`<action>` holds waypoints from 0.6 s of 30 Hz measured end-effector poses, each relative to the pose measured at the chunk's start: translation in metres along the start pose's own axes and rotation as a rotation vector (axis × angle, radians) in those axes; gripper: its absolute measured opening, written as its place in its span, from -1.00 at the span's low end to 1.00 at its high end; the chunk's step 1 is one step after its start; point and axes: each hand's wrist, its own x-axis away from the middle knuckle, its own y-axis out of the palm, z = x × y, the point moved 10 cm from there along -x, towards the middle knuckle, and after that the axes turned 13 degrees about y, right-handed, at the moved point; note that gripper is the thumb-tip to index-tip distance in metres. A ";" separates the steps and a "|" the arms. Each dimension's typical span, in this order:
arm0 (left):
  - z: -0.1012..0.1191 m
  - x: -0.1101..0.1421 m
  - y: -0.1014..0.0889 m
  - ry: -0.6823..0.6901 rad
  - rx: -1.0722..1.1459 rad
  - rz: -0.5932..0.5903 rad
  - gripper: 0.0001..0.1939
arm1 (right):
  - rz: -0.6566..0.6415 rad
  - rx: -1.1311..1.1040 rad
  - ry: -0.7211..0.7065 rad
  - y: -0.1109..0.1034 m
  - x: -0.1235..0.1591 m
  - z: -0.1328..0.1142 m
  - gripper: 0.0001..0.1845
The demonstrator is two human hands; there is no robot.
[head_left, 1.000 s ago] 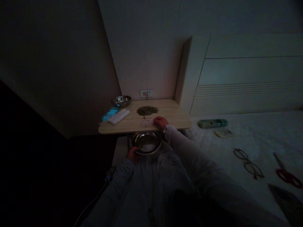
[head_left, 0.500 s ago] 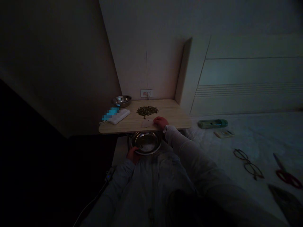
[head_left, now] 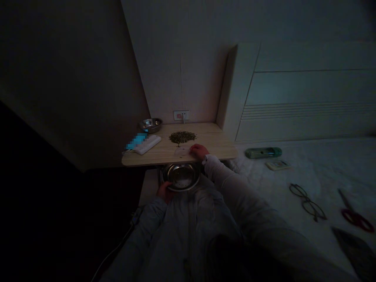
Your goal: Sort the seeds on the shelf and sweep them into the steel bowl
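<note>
My left hand (head_left: 165, 192) grips the near left rim of a steel bowl (head_left: 184, 187), held just below the front edge of the small wooden table (head_left: 216, 150). A few dark specks lie in the bowl. On the tabletop, my right hand (head_left: 199, 151) pinches a thin, clear, rounded plastic piece (head_left: 182, 151) close to the front edge. Beyond it spreads a pile of small dark greenish grains (head_left: 182, 136). Several loose grains lie between the pile and the plastic piece, and some on or beside it. Dim light hides finer detail.
A second steel bowl (head_left: 151, 125) stands at the table's back left, behind a white power strip (head_left: 148, 144) and a blurred blue screen (head_left: 136, 141). On the bed to the right lie a green bottle (head_left: 263, 152), a small pale box (head_left: 277, 165), glasses (head_left: 307, 201) and red-handled scissors (head_left: 356, 219).
The view has shifted slightly. Both hands keep their holds in nearly the same places, and the grain pile looks the same.
</note>
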 end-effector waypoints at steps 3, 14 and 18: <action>-0.001 -0.001 -0.001 -0.007 0.003 0.008 -0.83 | 0.010 -0.001 -0.004 -0.002 0.004 -0.003 -0.77; -0.002 -0.001 -0.002 -0.022 0.046 0.026 -0.83 | 0.028 -0.021 0.015 -0.005 0.007 -0.003 -0.79; -0.004 -0.002 0.000 -0.036 0.056 0.005 -0.82 | 0.023 -0.040 0.013 -0.005 0.006 -0.003 -0.79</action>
